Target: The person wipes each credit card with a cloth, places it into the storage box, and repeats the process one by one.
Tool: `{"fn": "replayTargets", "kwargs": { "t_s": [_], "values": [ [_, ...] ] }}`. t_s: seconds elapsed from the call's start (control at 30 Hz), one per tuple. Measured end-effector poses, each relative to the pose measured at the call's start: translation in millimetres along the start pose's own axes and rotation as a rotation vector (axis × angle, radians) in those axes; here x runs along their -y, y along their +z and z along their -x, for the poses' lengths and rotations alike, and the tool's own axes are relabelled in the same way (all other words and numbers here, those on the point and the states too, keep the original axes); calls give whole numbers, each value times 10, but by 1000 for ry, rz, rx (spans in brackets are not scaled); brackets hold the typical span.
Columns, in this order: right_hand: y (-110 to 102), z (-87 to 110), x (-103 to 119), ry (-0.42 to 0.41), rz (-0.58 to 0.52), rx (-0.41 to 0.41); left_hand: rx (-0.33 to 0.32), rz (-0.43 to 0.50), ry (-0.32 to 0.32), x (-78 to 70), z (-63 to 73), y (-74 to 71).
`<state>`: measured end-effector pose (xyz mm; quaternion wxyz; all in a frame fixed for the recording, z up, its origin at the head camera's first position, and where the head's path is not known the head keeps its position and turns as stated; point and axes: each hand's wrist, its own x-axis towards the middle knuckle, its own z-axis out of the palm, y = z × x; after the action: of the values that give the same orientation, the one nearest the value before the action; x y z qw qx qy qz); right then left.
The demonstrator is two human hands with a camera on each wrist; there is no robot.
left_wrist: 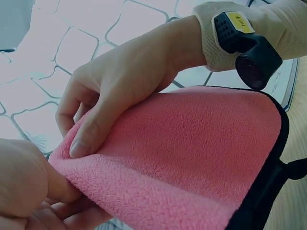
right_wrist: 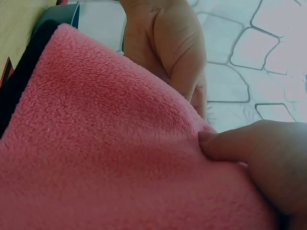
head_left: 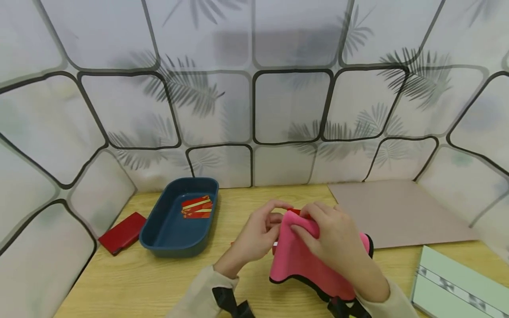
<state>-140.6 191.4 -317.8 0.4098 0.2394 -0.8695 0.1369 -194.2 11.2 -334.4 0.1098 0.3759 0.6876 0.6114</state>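
In the head view my right hand [head_left: 332, 234] grips a fluffy pink cloth [head_left: 306, 265] with black edging, the thumb pressing into its upper fold. A small piece of a red object [head_left: 295, 211] shows above the fold, between the fingers of both hands; the cloth hides the rest of it. My left hand [head_left: 260, 229] is at the cloth's upper left edge, fingers curled, index tip at the red object. In the left wrist view the left thumb and fingers lie against the edge of the cloth [left_wrist: 192, 139]. The right wrist view shows the right thumb [right_wrist: 230, 143] on the cloth.
A blue bin [head_left: 171, 238] holds several red and gold strips [head_left: 197, 207]. Left of it lies a dark red flat case [head_left: 122, 233]. On the right are a grey-brown board [head_left: 397, 212] and a pale green box [head_left: 457, 282]. A patterned curtain [head_left: 292, 106] surrounds the wooden table [head_left: 119, 282].
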Motion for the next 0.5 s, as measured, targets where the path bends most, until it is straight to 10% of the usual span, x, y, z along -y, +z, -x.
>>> {"fn": "replayTargets", "kwargs": {
  "t_s": [0.5],
  "values": [
    [100, 16, -34, 66, -20, -15, -101, -105, 31, 38, 26, 39]
  ]
}}
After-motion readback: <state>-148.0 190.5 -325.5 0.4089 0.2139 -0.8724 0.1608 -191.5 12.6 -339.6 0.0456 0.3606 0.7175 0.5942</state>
